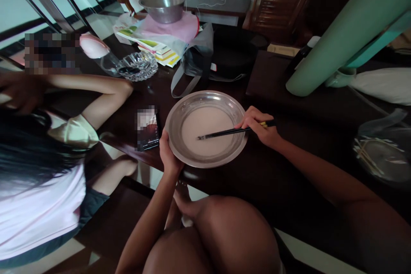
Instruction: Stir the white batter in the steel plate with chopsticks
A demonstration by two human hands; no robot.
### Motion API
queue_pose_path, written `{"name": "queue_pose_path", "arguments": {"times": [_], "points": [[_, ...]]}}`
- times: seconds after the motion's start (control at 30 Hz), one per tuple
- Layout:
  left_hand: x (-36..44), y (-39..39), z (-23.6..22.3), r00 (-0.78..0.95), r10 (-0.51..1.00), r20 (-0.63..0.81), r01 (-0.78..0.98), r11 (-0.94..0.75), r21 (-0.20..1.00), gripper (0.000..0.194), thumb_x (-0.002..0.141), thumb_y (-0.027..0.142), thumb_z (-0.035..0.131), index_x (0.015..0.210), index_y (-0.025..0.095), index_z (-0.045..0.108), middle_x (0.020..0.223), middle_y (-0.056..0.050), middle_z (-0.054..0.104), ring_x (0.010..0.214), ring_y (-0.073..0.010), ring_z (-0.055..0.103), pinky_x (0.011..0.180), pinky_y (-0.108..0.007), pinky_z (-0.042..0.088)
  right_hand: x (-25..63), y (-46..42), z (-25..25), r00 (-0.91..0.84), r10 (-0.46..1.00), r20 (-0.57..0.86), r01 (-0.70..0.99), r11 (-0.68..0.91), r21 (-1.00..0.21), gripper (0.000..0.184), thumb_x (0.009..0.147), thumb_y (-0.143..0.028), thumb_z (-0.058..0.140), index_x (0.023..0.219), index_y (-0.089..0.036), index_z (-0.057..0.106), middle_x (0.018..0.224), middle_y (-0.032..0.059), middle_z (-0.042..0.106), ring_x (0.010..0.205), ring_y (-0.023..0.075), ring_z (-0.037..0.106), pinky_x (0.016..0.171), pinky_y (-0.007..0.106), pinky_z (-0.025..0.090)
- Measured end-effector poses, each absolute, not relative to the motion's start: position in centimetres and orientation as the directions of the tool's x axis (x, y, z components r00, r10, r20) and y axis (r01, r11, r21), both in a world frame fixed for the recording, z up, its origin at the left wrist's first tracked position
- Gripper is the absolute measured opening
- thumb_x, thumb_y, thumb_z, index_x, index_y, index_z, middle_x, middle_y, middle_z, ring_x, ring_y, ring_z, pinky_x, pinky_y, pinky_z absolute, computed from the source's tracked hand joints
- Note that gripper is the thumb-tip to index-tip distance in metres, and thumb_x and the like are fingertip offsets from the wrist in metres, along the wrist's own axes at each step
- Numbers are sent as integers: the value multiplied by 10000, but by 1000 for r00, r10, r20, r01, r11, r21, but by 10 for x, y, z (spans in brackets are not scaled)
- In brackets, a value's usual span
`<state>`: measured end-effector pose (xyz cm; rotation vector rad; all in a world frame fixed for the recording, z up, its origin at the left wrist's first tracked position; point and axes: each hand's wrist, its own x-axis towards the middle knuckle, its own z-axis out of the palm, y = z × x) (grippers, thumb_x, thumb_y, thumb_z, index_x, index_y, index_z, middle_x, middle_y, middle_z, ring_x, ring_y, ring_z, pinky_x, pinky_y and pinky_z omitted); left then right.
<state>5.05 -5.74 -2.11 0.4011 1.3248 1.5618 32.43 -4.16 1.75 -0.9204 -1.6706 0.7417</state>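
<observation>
A wide metal bowl of pale, milky liquid is in front of me, by the edge of the dark table. My left hand grips its left rim, fingers hidden beneath and thumb along the side. Black chopsticks with gold marks near the top are pinched together in my right hand, over the bowl's right rim. They slant down to the left, their tips at the surface of the liquid; how deep they go I cannot tell.
A phone lies left of the bowl, beside a seated person. Behind are a glass dish, stacked books with a metal basin on top, and a dark bag. A tall green bottle and a cotton-swab tub stand right.
</observation>
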Motion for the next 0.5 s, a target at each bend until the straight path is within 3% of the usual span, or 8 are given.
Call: {"name": "queue_pose_path", "arguments": {"times": [0.13, 0.33, 0.5], "points": [[50, -58, -23, -447, 837, -315, -441, 100, 892, 398, 748, 587, 644, 921, 234, 705, 998, -22, 738, 1126, -251, 632, 996, -359, 488, 324, -41, 19, -53, 866, 497, 217, 496, -841, 379, 948, -459, 568, 641, -262, 667, 639, 6, 708, 680, 197, 624, 672, 393, 488], [50, -57, -23, -465, 825, -322, -453, 90, 887, 363, 730, 571, 669, 838, 225, 692, 966, -17, 734, 1115, -246, 631, 1010, -356, 477, 323, -43, 18, -152, 857, 492, 212, 514, -831, 358, 957, -419, 567, 653, -260, 671, 684, 11, 736, 686, 190, 621, 671, 380, 490], [52, -58, -19, -435, 847, -305, -474, 72, 877, 347, 725, 560, 681, 827, 228, 689, 942, -15, 733, 1103, -250, 640, 983, -358, 495, 324, -42, 18, -52, 862, 504, 207, 503, -839, 389, 961, -437, 550, 630, -257, 649, 634, 5, 694, 656, 189, 621, 666, 388, 486]]}}
